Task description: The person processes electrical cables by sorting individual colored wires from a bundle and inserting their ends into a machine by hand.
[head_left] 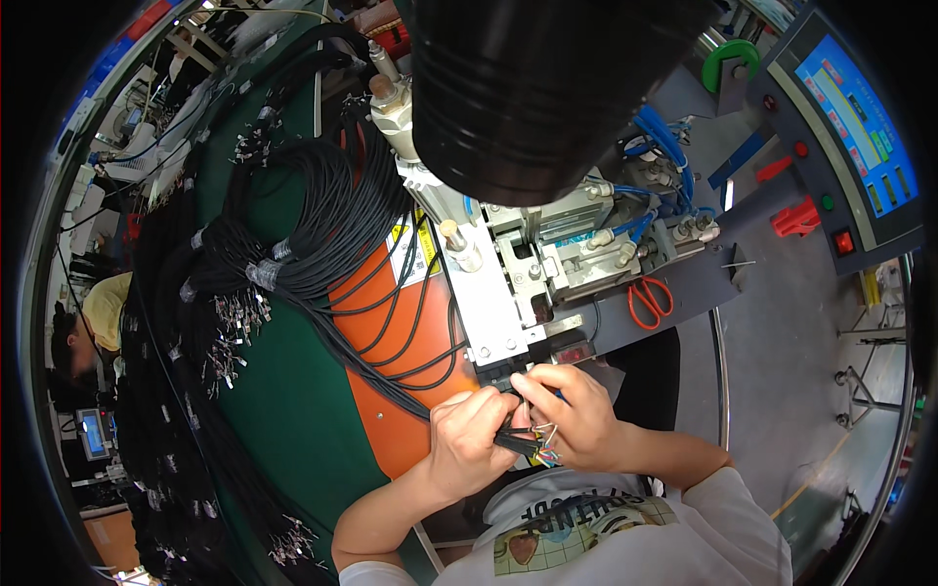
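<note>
Side by side at the front of a metal machine (pixel 489 303), both my hands are closed in a pinch. My left hand (pixel 467 437) grips black cables (pixel 510 441) whose stripped ends show thin coloured wires (pixel 545 451). My right hand (pixel 572 415) is bent over the same spot, its thumb and finger pinching at the wires close to a black block (pixel 500 373) on the machine's front edge. Exactly what lies between the right fingertips is hidden by the fingers.
A large bundle of black cables (pixel 322 210) lies on the green table (pixel 293 415) and orange plate (pixel 376 337) to the left. Red-handled scissors (pixel 649 302) rest right of the machine. A control panel with a screen (pixel 850 127) stands far right. Another person (pixel 98 317) is at far left.
</note>
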Motion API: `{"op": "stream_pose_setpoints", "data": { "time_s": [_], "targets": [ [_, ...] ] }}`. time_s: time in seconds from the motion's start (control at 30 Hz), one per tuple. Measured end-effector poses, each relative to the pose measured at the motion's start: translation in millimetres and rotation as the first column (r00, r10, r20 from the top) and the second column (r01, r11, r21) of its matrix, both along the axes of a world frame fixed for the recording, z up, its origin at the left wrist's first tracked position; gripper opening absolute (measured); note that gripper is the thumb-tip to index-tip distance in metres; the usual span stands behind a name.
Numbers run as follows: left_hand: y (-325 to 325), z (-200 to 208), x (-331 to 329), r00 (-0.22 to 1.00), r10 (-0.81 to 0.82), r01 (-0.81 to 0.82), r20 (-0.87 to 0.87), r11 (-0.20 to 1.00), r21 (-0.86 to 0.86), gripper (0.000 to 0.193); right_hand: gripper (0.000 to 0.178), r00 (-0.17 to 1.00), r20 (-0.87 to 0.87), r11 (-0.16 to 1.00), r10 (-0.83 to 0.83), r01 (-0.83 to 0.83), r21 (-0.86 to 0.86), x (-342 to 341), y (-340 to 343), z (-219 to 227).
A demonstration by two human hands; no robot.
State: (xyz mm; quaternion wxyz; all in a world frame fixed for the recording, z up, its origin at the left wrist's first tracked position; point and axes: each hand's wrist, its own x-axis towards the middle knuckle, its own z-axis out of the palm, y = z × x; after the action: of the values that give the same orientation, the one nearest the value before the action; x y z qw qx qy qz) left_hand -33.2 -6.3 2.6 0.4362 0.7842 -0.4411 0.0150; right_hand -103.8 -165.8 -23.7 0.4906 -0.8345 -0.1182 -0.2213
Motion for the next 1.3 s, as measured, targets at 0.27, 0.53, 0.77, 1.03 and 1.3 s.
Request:
{"op": "stream_pose_setpoints", "data": {
  "time_s": [0.27,0.53,0.77,1.03,1.3],
  "targets": [
    [-1,-3,4,0.996,-0.056,0.055,-0.076,0.998,-0.012,0.013,0.019,0.803,-0.304,0.461,0.513,0.042,0.887,10,-22,-2],
    [8,2,17,0.890,-0.227,0.255,-0.396,0.967,0.021,0.014,0.017,0.709,-0.370,0.515,0.600,0.011,0.857,14,-39,-5],
    [7,2,18,0.834,-0.229,0.263,-0.502,0.965,-0.003,0.018,0.015,0.769,-0.355,0.643,0.531,-0.093,0.761,16,-40,-6],
    [3,1,-3,0.953,-0.080,-0.042,0.291,0.921,0.388,0.042,0.008,0.986,-0.128,0.922,-0.107,0.050,-0.384,13,-23,4],
    [7,2,1,0.984,-0.068,0.005,0.164,0.933,0.360,0.056,0.010,0.987,-0.090,0.954,-0.135,0.105,-0.281,12,-18,-6]
  ]
}}
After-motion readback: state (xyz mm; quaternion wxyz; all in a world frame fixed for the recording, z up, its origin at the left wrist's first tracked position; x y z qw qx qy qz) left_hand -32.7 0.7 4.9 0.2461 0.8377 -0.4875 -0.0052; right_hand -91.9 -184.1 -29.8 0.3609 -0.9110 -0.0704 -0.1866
